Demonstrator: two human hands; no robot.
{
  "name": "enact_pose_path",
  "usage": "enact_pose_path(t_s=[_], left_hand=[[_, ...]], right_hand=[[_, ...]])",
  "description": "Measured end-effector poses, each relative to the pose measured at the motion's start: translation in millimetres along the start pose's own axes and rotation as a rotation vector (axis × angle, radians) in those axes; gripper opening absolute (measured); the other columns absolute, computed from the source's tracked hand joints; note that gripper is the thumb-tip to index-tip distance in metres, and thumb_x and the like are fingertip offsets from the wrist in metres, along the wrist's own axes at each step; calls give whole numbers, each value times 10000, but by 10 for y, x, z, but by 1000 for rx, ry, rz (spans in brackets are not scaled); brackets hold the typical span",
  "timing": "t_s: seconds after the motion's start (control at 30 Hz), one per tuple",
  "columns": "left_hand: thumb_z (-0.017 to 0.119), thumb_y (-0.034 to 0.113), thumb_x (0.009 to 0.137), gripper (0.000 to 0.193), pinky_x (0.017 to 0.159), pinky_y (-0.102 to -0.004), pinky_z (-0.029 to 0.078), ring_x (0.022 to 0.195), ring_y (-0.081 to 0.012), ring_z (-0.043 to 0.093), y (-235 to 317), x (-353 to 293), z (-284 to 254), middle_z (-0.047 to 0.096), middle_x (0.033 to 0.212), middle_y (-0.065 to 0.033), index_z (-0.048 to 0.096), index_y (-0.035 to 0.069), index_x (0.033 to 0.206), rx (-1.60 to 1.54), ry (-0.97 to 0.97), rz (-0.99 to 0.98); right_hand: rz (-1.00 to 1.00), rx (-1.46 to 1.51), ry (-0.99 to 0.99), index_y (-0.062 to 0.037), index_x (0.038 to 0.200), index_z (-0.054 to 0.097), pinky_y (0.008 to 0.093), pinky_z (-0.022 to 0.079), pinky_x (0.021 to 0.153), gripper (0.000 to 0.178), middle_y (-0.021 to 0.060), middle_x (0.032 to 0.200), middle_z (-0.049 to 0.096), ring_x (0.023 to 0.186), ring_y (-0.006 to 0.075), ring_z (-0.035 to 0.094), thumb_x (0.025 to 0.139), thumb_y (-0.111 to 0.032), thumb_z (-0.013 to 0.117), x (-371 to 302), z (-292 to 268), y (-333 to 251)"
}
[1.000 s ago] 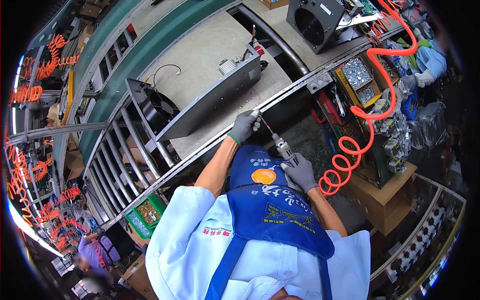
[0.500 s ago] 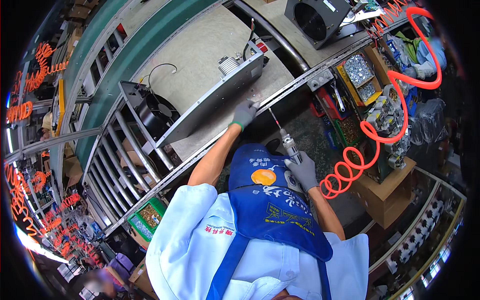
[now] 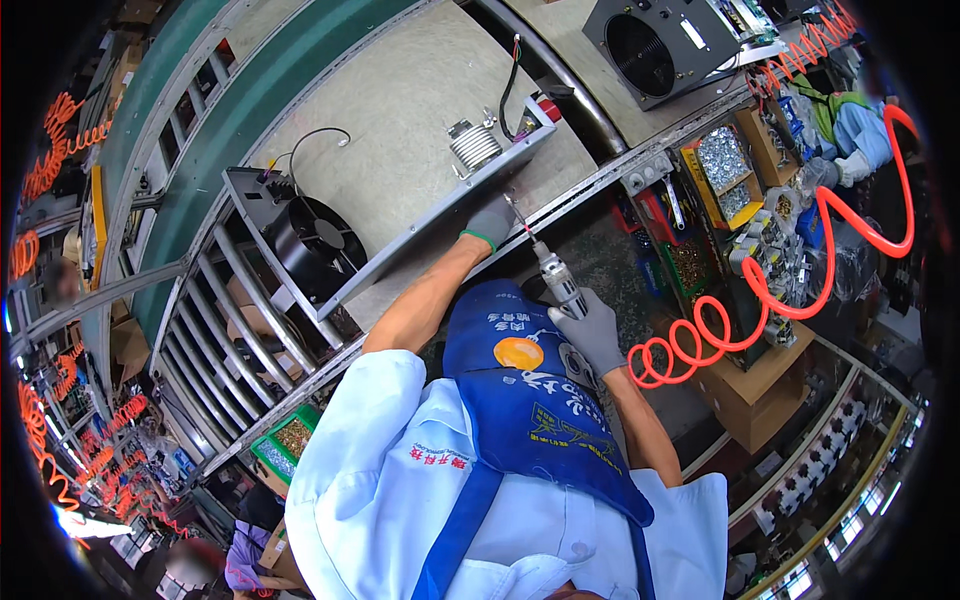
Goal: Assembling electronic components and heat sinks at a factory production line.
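Observation:
In my right hand (image 3: 592,335), gloved in grey, is a silver air screwdriver (image 3: 560,282) whose long bit points up and left. The bit's tip is beside the fingers of my left hand (image 3: 489,220), also grey-gloved with a green cuff. Those fingers look drawn together against the near side of a long grey metal panel (image 3: 430,228); what they hold, if anything, is too small to tell. The panel stands on edge on the bench (image 3: 400,110). On its far side are a ribbed silver part (image 3: 474,147) and a dark cable (image 3: 508,95). A black round fan (image 3: 318,240) is at its left end.
A red coiled air hose (image 3: 760,290) hangs at my right. Past the bench edge stand a bin of silver hardware (image 3: 722,160) and a wrench (image 3: 675,203). A dark fan housing (image 3: 655,50) sits at the far right. Metal rollers (image 3: 245,310) run at the left.
The screwdriver has moved up and left, bringing its bit to my left hand. My left hand has shifted slightly closer against the panel. The whole view has shifted a little.

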State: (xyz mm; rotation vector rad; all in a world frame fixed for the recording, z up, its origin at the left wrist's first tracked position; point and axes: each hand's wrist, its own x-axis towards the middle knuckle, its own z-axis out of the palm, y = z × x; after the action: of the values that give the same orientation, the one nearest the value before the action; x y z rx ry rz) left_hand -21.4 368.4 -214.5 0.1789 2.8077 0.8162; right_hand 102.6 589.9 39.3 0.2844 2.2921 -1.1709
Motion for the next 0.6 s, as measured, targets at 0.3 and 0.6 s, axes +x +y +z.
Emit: enact_pose_path(t_s=[0.3, 0.6], left_hand=[[417, 104, 927, 343, 969, -447, 435, 1109, -417, 544, 53, -284, -240, 555, 1208, -270, 532, 14, 1238, -106, 9, -105], [347, 261, 1008, 395, 979, -455, 425, 1111, -389, 551, 333, 147, -325, 539, 1267, -232, 492, 10, 1277, 41, 181, -141]], right_hand=[[39, -20, 19, -17, 968, 638, 343, 503, 701, 351, 107, 807, 671, 734, 191, 647, 745, -261, 753, 254, 115, -105], [139, 9, 88, 2, 986, 636, 298, 468, 664, 348, 77, 776, 635, 713, 115, 572, 761, -241, 741, 102, 97, -92]])
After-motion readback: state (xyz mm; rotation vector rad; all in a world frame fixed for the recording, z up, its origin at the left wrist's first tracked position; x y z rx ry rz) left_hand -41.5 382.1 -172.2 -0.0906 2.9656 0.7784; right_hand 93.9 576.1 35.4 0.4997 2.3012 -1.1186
